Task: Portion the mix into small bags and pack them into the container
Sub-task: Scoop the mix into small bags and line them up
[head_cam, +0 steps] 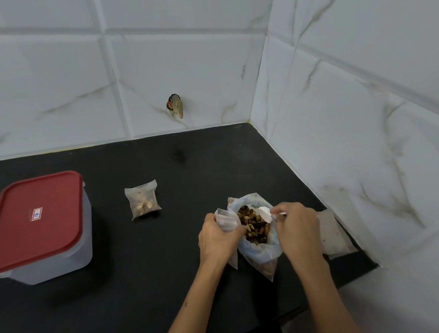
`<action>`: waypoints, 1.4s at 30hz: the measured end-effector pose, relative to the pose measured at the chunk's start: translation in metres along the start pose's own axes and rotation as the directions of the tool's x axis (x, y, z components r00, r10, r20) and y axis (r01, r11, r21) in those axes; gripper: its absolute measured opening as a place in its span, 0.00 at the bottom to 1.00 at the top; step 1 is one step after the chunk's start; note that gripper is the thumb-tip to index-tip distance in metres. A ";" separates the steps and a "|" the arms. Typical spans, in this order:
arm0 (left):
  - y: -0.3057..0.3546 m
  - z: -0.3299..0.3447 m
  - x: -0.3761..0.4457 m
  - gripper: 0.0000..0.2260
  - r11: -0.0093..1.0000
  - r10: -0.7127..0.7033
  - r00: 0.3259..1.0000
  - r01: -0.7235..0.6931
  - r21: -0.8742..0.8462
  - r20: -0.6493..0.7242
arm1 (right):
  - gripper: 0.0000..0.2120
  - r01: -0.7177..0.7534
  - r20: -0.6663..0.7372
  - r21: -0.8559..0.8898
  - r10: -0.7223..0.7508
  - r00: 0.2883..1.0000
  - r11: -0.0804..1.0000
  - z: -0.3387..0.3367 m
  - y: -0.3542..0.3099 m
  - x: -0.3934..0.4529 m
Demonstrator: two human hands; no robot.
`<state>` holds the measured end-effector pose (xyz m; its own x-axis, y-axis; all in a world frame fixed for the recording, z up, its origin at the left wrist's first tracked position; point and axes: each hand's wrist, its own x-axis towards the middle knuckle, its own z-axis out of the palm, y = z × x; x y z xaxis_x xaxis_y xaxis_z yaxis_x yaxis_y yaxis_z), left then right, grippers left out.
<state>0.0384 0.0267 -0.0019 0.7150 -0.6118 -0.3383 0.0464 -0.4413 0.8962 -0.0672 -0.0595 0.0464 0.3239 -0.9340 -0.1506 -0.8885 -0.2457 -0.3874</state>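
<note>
On black counter [119, 303] — both hands grip mix bag [259, 255], spoon [264, 212] inside.

We see one view only, from a head-worn wide-angle camera looking forward and down, close above our left hand [218, 235] and right hand [298, 228]. Beyond them lies the black counter [172, 283], ending at tiled walls [199, 58].
</note>
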 end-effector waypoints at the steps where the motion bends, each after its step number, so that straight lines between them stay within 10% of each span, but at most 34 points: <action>1: -0.001 0.000 0.000 0.20 1.000 -0.007 1.000 0.007 -0.013 0.001 | 0.18 -0.013 0.023 -0.013 0.013 1.000 1.000 0.005 -0.002 0.003; 14: -0.009 0.009 0.009 0.16 0.943 -0.127 0.992 0.129 -0.306 0.027 | 0.06 -0.085 0.033 0.284 0.079 0.996 0.955 0.035 0.017 0.022; 27: -0.007 0.005 0.010 0.16 0.971 -0.066 0.997 0.076 -0.226 0.051 | 0.08 -0.449 0.376 0.825 0.259 0.890 0.344 0.031 0.025 0.015; 42: 0.031 -0.004 -0.016 0.14 0.893 0.424 0.902 -0.401 0.204 -0.080 | 0.06 -0.257 0.145 0.880 0.289 0.946 0.399 -0.013 0.020 -0.002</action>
<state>0.0314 0.0251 0.0328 0.7206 -0.6865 0.0975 -0.3877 -0.2822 0.8775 -0.0899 -0.0660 0.0512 0.0973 -0.9173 -0.3862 -0.1518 0.3698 -0.9166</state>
